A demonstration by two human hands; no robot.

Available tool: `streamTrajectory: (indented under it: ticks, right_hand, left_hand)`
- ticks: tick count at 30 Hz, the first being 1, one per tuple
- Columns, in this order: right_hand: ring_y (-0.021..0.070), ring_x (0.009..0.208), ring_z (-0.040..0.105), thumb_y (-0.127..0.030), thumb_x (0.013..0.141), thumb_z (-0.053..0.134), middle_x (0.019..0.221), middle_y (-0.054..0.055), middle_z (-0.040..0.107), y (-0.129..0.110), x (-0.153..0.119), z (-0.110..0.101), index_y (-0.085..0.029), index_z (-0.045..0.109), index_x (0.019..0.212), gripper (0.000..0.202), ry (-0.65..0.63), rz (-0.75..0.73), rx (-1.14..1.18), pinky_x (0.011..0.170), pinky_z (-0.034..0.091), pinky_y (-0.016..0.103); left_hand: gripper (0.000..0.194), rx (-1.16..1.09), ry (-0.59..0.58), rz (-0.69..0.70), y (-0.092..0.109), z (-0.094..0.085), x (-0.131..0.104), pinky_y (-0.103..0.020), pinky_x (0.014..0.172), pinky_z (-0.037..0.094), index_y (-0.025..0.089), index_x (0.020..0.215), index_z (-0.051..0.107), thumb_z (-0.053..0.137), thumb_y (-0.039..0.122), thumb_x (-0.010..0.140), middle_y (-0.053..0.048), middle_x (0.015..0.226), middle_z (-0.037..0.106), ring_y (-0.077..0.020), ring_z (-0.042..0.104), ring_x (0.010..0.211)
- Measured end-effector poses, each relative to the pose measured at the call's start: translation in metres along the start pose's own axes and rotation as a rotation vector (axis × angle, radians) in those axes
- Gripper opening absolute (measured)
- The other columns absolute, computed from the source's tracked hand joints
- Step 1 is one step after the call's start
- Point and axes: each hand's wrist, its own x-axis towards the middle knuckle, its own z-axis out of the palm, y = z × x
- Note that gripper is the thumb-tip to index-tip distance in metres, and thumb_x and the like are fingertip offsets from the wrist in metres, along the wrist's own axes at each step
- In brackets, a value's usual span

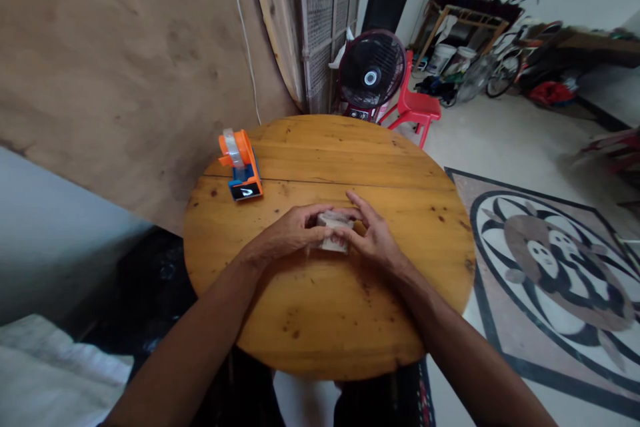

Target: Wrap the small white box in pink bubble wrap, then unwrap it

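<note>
A small whitish box-shaped packet (334, 240) is held between my two hands over the middle of the round wooden table (330, 320). It looks partly clear or wrapped, and the blur hides what is in it. My left hand (295, 228) grips its left side, thumb in front and fingers behind. On the right side, my right hand (375, 233) holds it between thumb and fingers, with the index finger raised off it. Farther back on the left of the table stands an orange and blue tape dispenser (243, 163) with a roll of clear tape.
Beyond the far table edge stand a dark fan (371, 73) and a red plastic chair (417, 103). A plywood board (125, 67) rises along the left. On the right floor lies a panda-patterned rug (560, 273). A bicycle (505, 70) and buckets (443, 57) are at the back right.
</note>
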Motion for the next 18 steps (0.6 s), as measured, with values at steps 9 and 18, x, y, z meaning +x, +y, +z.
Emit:
streamTrajectory:
  ticks: [9,18]
  right_hand:
    - [0.0231,0.105,0.065,-0.039,0.084,0.064,0.117,0.013,0.068,-0.005,0.000,-0.005,-0.022,0.042,0.140,0.063,0.070,0.089,0.126,0.091,0.052,0.042]
    - [0.0162,0.081,0.069,-0.029,0.081,0.067,0.087,0.002,0.075,-0.005,0.012,0.000,-0.024,0.072,0.090,0.011,0.311,-0.029,0.019,0.078,0.055,0.032]
  left_hand:
    - [0.051,-0.104,0.020,-0.039,0.000,0.003,0.001,-0.035,0.084,0.051,0.017,0.127,0.060,0.065,0.026,0.077,-0.008,0.105,0.070,-0.0200,0.065,0.092]
    - [0.046,-0.126,0.041,-0.071,-0.003,0.006,0.003,-0.032,0.084,0.049,0.015,0.119,0.063,0.069,0.025,0.074,-0.007,0.104,0.069,-0.0185,0.065,0.091]
